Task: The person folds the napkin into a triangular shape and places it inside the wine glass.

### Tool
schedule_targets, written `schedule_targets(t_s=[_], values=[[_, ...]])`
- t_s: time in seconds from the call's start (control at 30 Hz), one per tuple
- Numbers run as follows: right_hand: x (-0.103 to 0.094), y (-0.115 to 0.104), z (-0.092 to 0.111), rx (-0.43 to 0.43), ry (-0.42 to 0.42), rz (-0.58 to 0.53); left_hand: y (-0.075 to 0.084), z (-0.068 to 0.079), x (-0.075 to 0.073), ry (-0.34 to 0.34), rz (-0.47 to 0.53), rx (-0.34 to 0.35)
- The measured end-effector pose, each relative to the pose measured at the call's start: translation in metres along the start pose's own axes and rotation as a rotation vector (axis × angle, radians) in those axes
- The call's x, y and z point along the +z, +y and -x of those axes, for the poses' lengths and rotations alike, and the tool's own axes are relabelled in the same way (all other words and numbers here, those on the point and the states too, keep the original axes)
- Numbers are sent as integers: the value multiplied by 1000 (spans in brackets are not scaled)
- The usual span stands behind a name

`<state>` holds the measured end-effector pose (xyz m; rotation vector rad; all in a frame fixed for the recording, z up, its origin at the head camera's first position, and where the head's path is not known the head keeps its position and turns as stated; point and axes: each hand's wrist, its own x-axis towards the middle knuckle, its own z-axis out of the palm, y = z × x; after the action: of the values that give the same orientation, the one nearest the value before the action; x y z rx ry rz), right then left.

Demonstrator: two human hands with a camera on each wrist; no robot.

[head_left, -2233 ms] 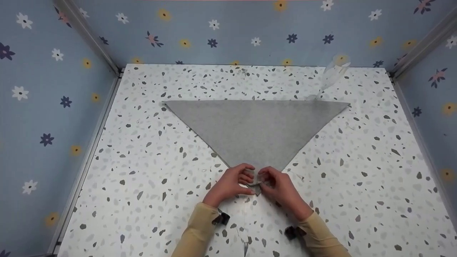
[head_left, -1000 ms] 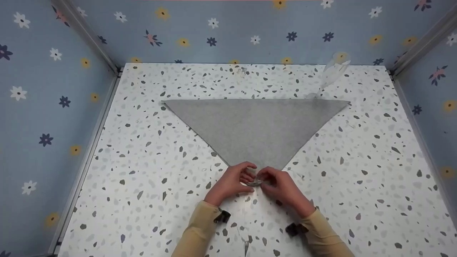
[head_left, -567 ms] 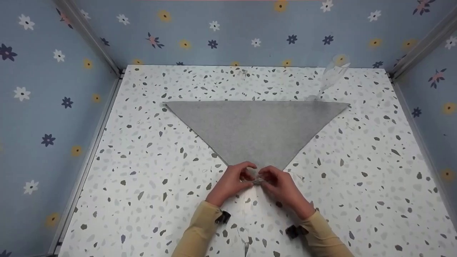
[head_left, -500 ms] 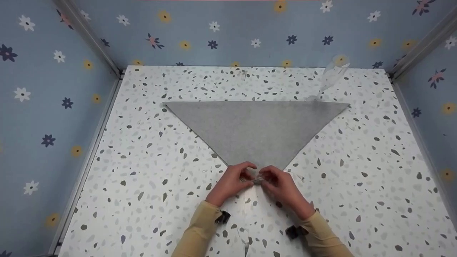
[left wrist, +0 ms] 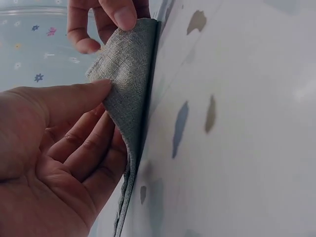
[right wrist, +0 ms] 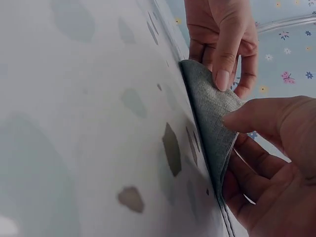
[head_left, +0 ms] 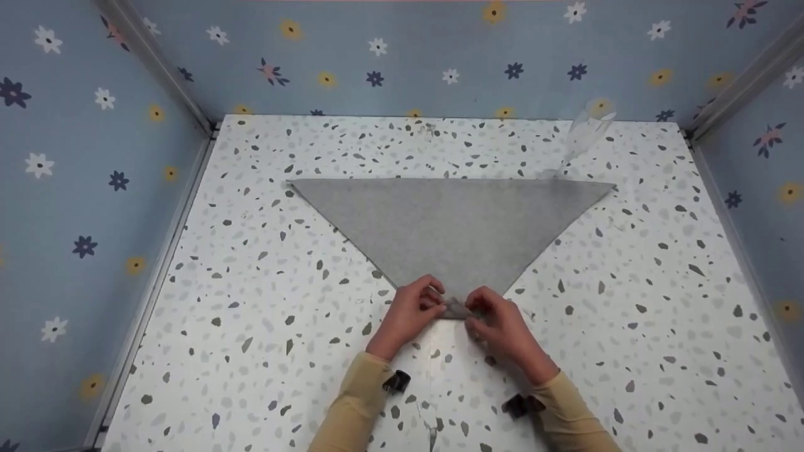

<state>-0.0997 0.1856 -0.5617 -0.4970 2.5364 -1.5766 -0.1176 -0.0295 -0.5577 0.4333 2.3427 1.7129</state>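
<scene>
A grey cloth (head_left: 452, 232) lies as a triangle on the speckled table, its long edge at the far side. Its near corner is turned back into a small flap (head_left: 456, 307). My left hand (head_left: 408, 316) pinches the flap's left side; in the left wrist view its thumb (left wrist: 94, 94) presses on the woven cloth with the fingers curled behind. On the opposite side, my right hand (head_left: 505, 326) holds the fold between thumb (right wrist: 242, 117) and bent fingers. The flap stands partly raised between both hands in the right wrist view.
A clear plastic piece (head_left: 585, 135) lies at the back right, by the cloth's long edge. Blue flowered panels (head_left: 440, 56) wall the table (head_left: 251, 351) at the back and both sides. Black wrist cameras (head_left: 397, 382) sit at the sleeves.
The near corner, which pointed toward me, has been turned up and over, away from me. Both hands have moved slightly forward and apart, exposing the flap. The rest of the cloth has stayed put.
</scene>
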Motion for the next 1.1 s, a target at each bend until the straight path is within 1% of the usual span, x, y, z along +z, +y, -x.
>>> schedule_targets(t_s=[0.13, 0.23, 0.37, 0.47, 0.53, 0.67, 0.77, 0.97, 1.1], values=[[-1, -5, -1, 6, -9, -21, 0, -1, 1, 11, 62, 20], [-4, -20, -3, 10, -19, -49, -1, -2, 2, 35, 84, 20], [-8, -38, -6, 46, -40, -99, -3, -2, 3, 56, 122, 0], [-10, -41, -8, 85, -47, -113, -4, 0, 2, 43, 180, -8], [-11, -41, -9, 106, -47, -114, -4, 1, 0, 27, 225, -4], [-12, -40, -10, 132, -53, -132, 6, 6, -8, -9, 317, 3], [-13, -39, -10, 138, -62, -152, 15, 9, -13, -23, 360, -2], [-15, -38, -11, 145, -59, -168, 17, 9, -14, -26, 378, -6], [-11, -17, -13, 149, -36, -152, 17, 9, -12, -25, 346, 10]])
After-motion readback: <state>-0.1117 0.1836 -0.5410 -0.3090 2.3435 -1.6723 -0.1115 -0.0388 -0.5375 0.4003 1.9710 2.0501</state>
